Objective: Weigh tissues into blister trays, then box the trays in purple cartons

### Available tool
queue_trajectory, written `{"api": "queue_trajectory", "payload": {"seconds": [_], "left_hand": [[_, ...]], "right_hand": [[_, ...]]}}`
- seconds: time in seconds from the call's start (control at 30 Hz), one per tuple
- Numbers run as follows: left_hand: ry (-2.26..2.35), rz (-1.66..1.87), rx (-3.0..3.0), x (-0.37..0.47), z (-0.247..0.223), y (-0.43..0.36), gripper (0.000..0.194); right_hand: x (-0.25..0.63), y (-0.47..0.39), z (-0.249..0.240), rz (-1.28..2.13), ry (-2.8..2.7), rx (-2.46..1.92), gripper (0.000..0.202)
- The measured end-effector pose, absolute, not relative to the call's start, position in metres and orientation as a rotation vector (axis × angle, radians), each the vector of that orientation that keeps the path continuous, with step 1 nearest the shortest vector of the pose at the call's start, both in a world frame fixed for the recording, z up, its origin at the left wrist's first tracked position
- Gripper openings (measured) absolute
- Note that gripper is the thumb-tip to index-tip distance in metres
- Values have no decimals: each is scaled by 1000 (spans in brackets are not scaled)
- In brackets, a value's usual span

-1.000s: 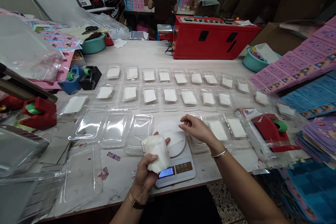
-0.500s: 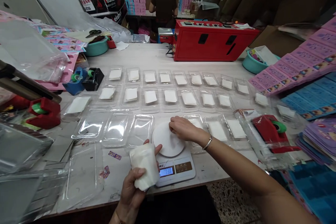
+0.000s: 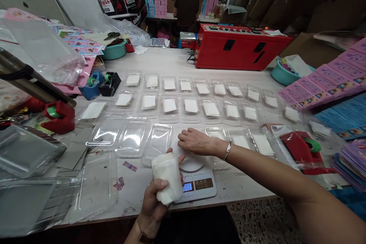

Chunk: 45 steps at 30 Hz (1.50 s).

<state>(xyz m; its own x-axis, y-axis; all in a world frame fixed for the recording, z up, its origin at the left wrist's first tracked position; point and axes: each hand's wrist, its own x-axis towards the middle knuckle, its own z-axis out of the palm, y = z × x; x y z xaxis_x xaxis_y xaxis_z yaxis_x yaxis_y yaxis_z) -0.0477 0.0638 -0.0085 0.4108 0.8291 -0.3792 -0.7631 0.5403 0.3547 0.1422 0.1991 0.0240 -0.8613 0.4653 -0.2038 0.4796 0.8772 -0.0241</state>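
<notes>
My left hand [image 3: 156,196] is wrapped round a thick stack of white sheets [image 3: 167,177] just in front of the scale. My right hand [image 3: 194,142] reaches over the round white plate of the digital scale [image 3: 192,166], its fingers bent down; what they may hold is too hidden to make out. The scale's lit display [image 3: 187,187] is partly covered by the stack. Left of the plate lies a clear plastic tray [image 3: 158,139] with nothing in it. Behind, rows of clear trays hold small white sheet piles [image 3: 191,105].
A red machine [image 3: 243,47] stands at the back. Red tape dispensers [image 3: 58,118] sit on both sides, with blue and black ones at the left. Pink boxes [image 3: 323,78] are stacked at the right. A person [image 3: 186,5] is at a far table.
The view has shifted, so the table contents appear farther right. My right hand has moved slightly left over the plate. My left hand still holds the stack, which now covers part of the display.
</notes>
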Motion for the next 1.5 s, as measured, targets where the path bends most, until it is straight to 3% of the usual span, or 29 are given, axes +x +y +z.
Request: {"api": "queue_trajectory", "payload": {"seconds": [0.37,0.5,0.57,0.67,0.77,0.87,1.2,1.5], "left_hand": [[553,979,90,-27,-21,87,94],[563,1005,70,-26,-19,85,95],[527,1033,76,-24,-16,83,95],[455,1020,111,-19,-11,79,94],[385,975,133,-14,-7,74,96],[345,979,134,-8,-3,69,98],[443,1001,74,-3,3,57,92],[462,1005,10,0,3,54,62]], "right_hand": [[163,210,25,-383,2902,1264,16],[169,176,43,-507,3120,1595,19],[166,143,52,-578,3367,1491,18],[159,92,57,-272,3480,1169,32],[152,63,54,19,3402,1235,33],[151,55,50,56,3367,1348,29],[156,46,62,-536,3234,1562,9],[162,54,63,-1066,2990,1727,15]]}}
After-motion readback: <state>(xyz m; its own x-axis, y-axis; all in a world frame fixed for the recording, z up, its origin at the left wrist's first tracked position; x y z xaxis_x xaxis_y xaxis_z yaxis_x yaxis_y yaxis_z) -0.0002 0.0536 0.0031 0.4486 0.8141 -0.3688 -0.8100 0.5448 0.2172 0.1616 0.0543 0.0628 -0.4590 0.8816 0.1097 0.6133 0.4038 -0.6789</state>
